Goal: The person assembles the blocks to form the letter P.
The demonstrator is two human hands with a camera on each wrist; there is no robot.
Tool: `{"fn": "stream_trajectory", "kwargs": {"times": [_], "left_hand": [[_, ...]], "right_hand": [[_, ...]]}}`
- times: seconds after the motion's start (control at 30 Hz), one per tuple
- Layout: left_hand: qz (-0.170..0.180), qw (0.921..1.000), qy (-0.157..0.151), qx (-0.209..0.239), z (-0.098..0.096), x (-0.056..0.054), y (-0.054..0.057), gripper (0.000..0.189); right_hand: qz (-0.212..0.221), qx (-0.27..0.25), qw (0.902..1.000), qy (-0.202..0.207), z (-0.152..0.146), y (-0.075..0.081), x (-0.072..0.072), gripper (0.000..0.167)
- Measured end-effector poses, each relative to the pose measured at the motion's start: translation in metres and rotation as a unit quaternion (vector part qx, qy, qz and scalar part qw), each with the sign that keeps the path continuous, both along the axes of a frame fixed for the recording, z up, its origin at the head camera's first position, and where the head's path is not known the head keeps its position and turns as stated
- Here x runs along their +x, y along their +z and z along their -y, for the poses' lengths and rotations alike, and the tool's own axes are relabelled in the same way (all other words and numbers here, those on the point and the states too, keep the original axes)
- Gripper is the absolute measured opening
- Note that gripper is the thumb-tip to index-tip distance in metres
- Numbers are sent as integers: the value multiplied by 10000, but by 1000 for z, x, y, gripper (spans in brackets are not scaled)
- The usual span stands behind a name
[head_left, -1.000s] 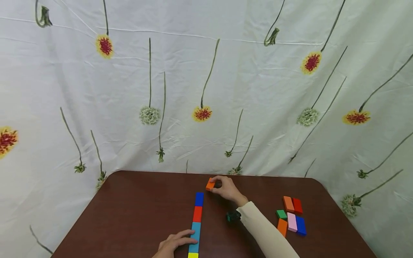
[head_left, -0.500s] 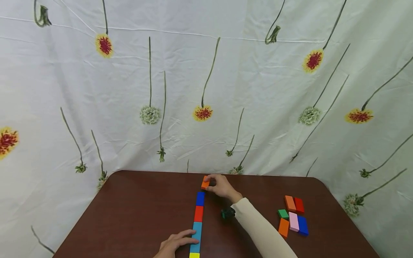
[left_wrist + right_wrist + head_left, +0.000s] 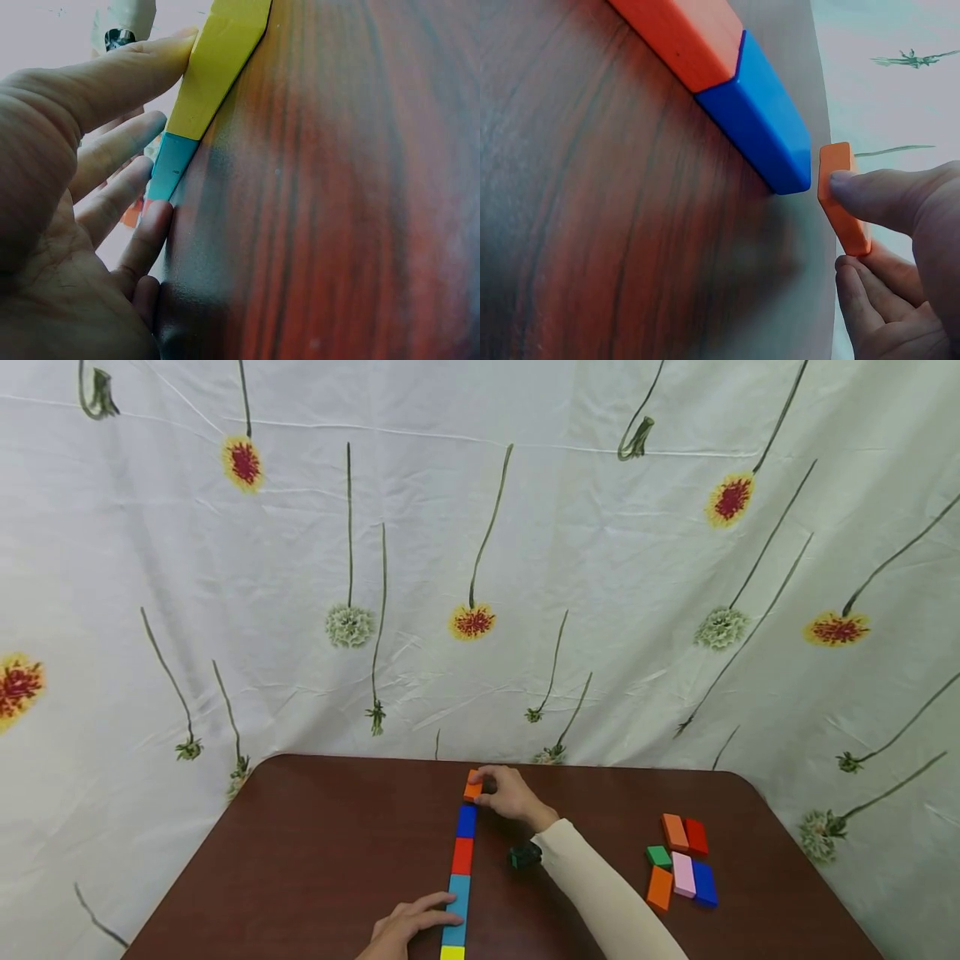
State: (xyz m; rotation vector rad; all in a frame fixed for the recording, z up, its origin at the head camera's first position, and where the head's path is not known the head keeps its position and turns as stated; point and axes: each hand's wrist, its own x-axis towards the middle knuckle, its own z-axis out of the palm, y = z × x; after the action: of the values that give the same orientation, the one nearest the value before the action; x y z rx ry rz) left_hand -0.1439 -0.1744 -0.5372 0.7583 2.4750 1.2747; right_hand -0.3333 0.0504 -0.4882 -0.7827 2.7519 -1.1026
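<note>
Three places nearer than the blue block (image 3: pixel 467 821) in the row, a yellow block (image 3: pixel 452 953) is peeking in at the bottom of the head view. The left hand (image 3: pixel 405 928) is resting with its fingers loose and spread, and fingertips are touching the light blue block (image 3: pixel 462 906), two places nearer than the blue block. Well to the right of the blue block and a bit nearer, a second orange block (image 3: pixel 659 888), a pink block (image 3: pixel 683 874), a second blue block (image 3: pixel 705 883), a green block (image 3: pixel 658 857), a third orange block (image 3: pixel 674 832) and a second red block (image 3: pixel 696 837) are lying close together. A red block (image 3: pixel 462 856) is touching the near end of the blue block.

Just past the blue block's far end, with a little gap between, the orange block (image 3: pixel 844 217) is showing bright, smooth, flat sides and straight edges. The right hand (image 3: pixel 510 793) is pinching it, thumb on one side and fingers on the other. I am not seeing clearly whether it is touching the brown tabletop (image 3: pixel 337 843). Far behind the blue block, a pale flowery cloth (image 3: pixel 600 568) is hanging.
</note>
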Motion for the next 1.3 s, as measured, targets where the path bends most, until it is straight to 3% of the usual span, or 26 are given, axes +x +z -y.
{"fn": "stream_trajectory", "kwargs": {"times": [0.5,0.83,1.3], "left_hand": [[22,10000,39,57,-1,-2,-4,42],[237,9997,-31,87,0,-7,-11,41],[59,9999,-39,74,0,-2,-2,40]], "right_hand": [[-101,164,9998,81,5,-2,3,22],[114,42,9999,40,5,-6,5,24],[83,103,9998,117,5,-7,5,24]]}}
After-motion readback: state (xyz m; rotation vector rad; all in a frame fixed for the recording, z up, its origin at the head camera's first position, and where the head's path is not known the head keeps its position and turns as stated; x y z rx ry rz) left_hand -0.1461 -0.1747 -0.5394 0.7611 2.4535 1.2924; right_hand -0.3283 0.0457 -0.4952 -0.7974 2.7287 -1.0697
